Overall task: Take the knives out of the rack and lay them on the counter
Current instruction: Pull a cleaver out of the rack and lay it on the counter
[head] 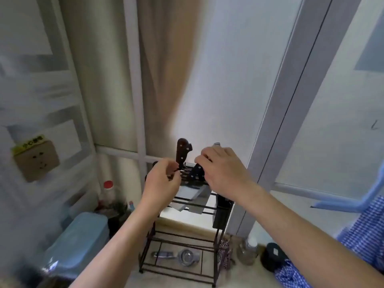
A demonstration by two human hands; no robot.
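Black wire rack [182, 242] on the pale counter [133, 281]; two dark riveted-handled knives [181, 154] upright in its top slots, broad steel blades showing below; none lifted yet. Right hand [222, 169] curled over the nearer handle, grip unclear; left hand [164, 179] half-curled, holding nothing, beside the taller one. Next, probably: close, draw straight up.

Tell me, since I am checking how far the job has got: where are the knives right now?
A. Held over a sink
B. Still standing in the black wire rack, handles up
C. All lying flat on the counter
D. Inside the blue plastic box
B: the dark knife handles still stick up from the top of the black wire rack, with the left hand and right hand at them.
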